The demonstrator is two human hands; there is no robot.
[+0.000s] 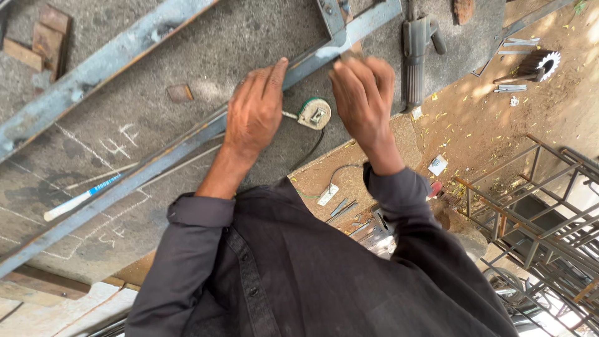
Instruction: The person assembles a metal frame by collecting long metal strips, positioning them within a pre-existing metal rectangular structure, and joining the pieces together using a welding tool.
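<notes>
While both hands rest on the steel bar [156,163], tape measure [314,113] between, grinder [416,56] beyond.

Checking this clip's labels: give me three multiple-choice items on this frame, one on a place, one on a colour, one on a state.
1. Where does the tape measure lie?
A. between the two hands
B. inside a bucket
C. hanging from a wall hook

2. What colour is the person's shirt?
A. white
B. dark grey
C. red

3. How is the left hand placed?
A. clenched round a hammer
B. raised clear of everything
C. open on the steel bar, index finger stretched out

Answers:
1 A: it sits on the concrete slab between the left hand and the right hand.
2 B: both sleeves are dark grey.
3 C: its fingers rest on the bar.
</notes>
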